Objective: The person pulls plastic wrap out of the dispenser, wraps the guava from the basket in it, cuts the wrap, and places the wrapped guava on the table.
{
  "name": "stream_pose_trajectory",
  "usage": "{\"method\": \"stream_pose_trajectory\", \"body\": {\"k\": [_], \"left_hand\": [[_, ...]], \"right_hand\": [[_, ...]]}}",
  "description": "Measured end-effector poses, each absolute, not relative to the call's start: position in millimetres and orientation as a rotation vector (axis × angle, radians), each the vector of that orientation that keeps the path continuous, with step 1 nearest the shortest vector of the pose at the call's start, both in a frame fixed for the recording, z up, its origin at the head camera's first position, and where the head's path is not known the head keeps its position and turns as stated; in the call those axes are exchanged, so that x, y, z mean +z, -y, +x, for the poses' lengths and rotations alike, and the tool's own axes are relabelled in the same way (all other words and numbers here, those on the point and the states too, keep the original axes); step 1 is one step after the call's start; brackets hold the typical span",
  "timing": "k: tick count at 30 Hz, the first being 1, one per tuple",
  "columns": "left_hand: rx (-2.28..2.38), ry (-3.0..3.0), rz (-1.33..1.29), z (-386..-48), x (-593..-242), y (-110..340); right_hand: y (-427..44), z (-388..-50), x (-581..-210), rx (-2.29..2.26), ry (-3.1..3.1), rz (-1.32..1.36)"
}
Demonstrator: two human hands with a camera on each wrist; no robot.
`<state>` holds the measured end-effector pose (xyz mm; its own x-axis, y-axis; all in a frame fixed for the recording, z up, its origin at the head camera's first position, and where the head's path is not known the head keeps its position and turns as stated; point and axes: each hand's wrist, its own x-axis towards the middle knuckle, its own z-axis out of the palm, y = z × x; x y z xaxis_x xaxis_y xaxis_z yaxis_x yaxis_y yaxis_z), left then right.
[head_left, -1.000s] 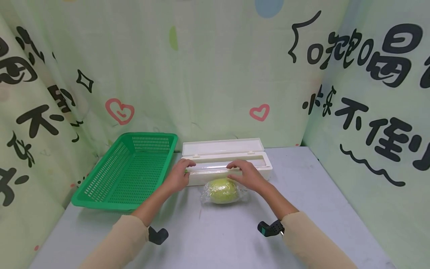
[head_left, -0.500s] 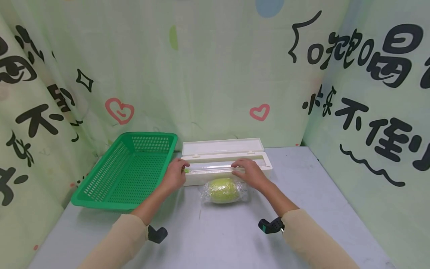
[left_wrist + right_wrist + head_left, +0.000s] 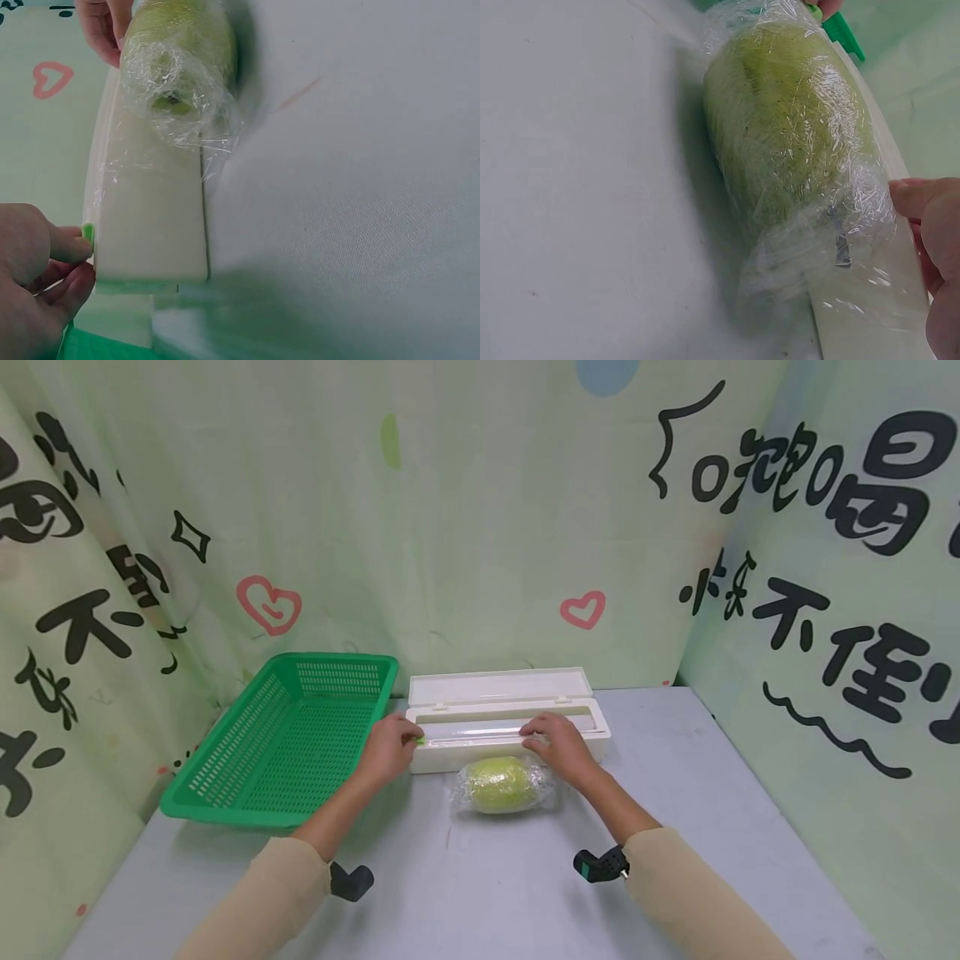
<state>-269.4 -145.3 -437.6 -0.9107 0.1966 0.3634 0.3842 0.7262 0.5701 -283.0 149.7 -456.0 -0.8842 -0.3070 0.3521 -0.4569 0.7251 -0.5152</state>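
A white cling film box (image 3: 465, 760) lies on the table with its lid (image 3: 498, 687) raised and a roll of clear film (image 3: 472, 728) inside. At its left front corner my left hand (image 3: 387, 749) pinches a small green slide cutter (image 3: 88, 234) between thumb and fingers. My right hand (image 3: 558, 745) grips the box's front edge right of the middle, thumb outside and fingers over the rim. A yellow-green melon-like fruit (image 3: 498, 785), wrapped in cling film, lies against the box front between my hands. Loose film gathers at both its ends.
A green plastic basket (image 3: 300, 817) stands left of the box, close to my left hand. The white table (image 3: 480, 885) stretches toward me. Printed curtains (image 3: 487, 527) hang behind and on both sides.
My left hand has shifted slightly left to the box's corner and closed on the green cutter. My right hand has slid a little right along the front edge. Box, fruit and basket have not moved.
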Motion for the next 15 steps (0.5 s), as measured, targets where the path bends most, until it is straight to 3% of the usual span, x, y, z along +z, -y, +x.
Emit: {"method": "stream_pose_trajectory", "body": {"k": [15], "left_hand": [[-1.031,2.685,-0.484,-276.7,-440.6,125.4]], "right_hand": [[-150.6,-280.5,-460.2,0.985,2.67,0.553]]}}
